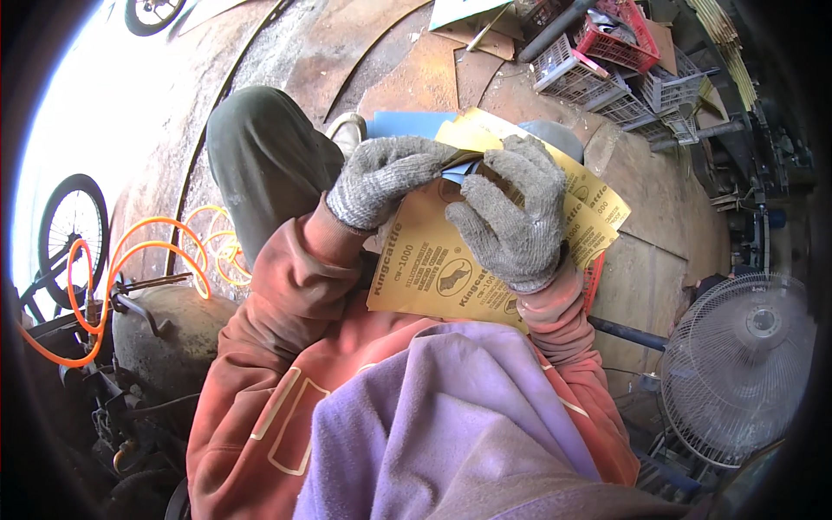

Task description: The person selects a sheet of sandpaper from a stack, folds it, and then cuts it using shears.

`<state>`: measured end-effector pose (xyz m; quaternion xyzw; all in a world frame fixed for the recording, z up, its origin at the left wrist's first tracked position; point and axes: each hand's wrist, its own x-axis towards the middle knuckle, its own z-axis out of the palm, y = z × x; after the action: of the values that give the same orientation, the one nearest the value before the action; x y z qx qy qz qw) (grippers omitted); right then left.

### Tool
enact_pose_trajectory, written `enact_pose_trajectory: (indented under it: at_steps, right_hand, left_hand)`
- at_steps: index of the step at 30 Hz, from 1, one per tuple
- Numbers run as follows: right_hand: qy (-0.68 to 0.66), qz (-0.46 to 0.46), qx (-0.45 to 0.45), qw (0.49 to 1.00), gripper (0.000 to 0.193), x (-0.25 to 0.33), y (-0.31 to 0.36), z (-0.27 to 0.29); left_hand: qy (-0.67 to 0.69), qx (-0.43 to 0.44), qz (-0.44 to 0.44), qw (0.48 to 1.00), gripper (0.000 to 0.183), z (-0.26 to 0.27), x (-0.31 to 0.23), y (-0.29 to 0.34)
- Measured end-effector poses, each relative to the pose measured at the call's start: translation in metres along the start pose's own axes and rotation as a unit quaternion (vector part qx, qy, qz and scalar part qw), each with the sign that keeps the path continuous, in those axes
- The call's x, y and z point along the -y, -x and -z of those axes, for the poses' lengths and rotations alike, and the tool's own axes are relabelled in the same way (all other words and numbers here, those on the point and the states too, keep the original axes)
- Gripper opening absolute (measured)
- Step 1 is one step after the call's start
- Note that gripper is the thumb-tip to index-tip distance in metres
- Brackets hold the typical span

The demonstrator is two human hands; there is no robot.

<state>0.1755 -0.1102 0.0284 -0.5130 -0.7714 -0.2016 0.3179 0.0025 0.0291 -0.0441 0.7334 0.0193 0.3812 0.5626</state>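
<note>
I wear grey knitted gloves on both hands. My left hand (390, 180) is closed, pinching the edge of a sandpaper sheet whose dark grit side shows in a narrow strip. My right hand (520, 217) is curled over the same stack from the other side; what lies beneath its fingers is partly hidden. Yellow-backed sandpaper (412, 264) with dark print spreads across my lap under both hands. More yellow sheeting (598, 204) sticks out to the right. Between the hands a small light-blue piece (459, 172) shows. A flat blue sheet (407, 124) lies beyond them.
A fan (737, 368) stands close on my right. Plastic crates (576, 74), grey and red, are stacked at the far right. An orange hose (130, 238) coils beside a rusty tank (169, 338) on my left. A wheel (74, 238) stands farther left.
</note>
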Motion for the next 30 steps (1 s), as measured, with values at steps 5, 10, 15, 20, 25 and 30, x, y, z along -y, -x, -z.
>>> enact_pose_trajectory:
  at_steps: [5, 10, 15, 20, 25, 30]
  right_hand:
    - [-0.008, -0.002, 0.002, 1.000, 0.044, -0.002, 0.006, -0.003]
    - [-0.009, 0.001, 0.003, 1.000, 0.044, -0.002, 0.006, -0.003]
    - [-0.015, 0.009, 0.008, 1.000, 0.045, -0.003, 0.003, -0.001]
    - [-0.035, -0.031, -0.015, 0.999, 0.050, -0.003, 0.004, -0.001]
    - [-0.028, -0.031, -0.024, 0.999, 0.055, -0.006, 0.004, -0.001]
    - [-0.032, -0.026, -0.031, 0.999, 0.058, -0.006, 0.004, -0.003]
  left_hand:
    - [-0.125, 0.003, -0.111, 0.986, 0.032, 0.003, 0.006, -0.001]
    - [-0.141, -0.011, -0.163, 0.976, 0.033, 0.002, 0.013, -0.002]
    - [-0.135, -0.007, -0.168, 0.977, 0.034, 0.002, 0.013, -0.003]
    - [-0.147, 0.013, -0.144, 0.979, 0.032, 0.002, 0.001, -0.003]
    - [0.272, -0.008, 0.191, 0.943, 0.034, -0.004, -0.010, 0.000]
    - [0.311, -0.009, 0.196, 0.930, 0.035, -0.005, -0.010, 0.001]
